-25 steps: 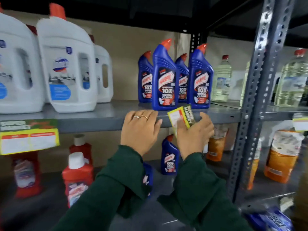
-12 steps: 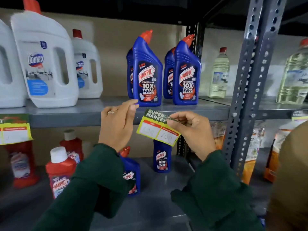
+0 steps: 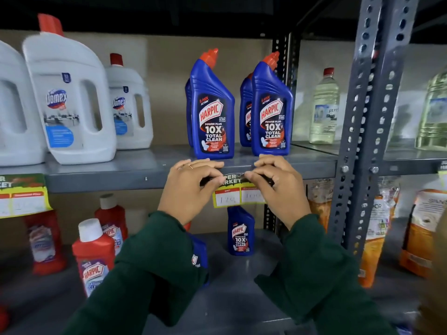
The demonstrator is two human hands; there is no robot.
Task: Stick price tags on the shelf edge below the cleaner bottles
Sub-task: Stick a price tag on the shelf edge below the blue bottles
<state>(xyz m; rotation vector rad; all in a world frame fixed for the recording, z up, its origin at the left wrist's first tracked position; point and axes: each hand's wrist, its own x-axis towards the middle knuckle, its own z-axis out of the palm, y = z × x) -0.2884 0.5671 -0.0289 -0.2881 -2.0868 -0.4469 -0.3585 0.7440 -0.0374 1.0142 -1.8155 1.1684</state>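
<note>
Both hands, left hand (image 3: 191, 187) and right hand (image 3: 278, 187), pinch the flimsy price tag (image 3: 238, 193) by its top corners against the shelf edge (image 3: 108, 181), under the blue cleaner bottles (image 3: 212, 110).

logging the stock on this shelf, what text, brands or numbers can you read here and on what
"Domex": white jugs.
"HARPIC", "5 MIN ACTION", "POWER PLUS 10X TOTAL CLEAN": blue bottles on the upper shelf.
"HARPIC": red bottle on the lower shelf.
"...PER ...RKET", "MRP": price tag on the shelf edge, part hidden by the left hand and right hand.
Handwritten prices: too faint to be sure.
Clear bottle label, orange pouches: too blurred.
</note>
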